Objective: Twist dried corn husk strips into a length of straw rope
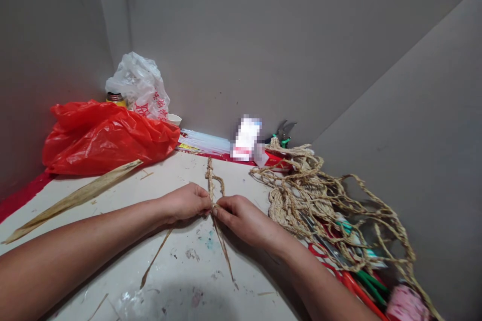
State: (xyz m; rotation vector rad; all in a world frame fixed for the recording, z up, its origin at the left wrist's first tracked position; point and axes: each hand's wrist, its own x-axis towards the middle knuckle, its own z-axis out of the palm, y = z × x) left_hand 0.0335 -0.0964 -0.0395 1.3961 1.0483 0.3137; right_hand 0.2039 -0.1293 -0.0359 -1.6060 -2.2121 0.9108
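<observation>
A short braid of tan plant fibre (210,180) lies upright in view at the middle of the white table, with a small loop curving off its right side. My left hand (190,201) pinches the braid's lower end from the left. From the right, my right hand (241,215) pinches it at the same spot, fingertips nearly touching the left ones. Below the hands two loose strands spread out: one strand (156,256) to the lower left, another strand (225,253) downward to the right. The exact crossing between the fingertips is hidden.
A long dry leaf strip (75,195) lies at left before a red plastic bag (109,135). A white plastic bag (141,83) stands behind it. Tangled braided rope (301,195) covers the right side, over red-handled scissors (320,253). Green-handled pruners (283,135) and a blurred bright screen (246,138) sit by the wall.
</observation>
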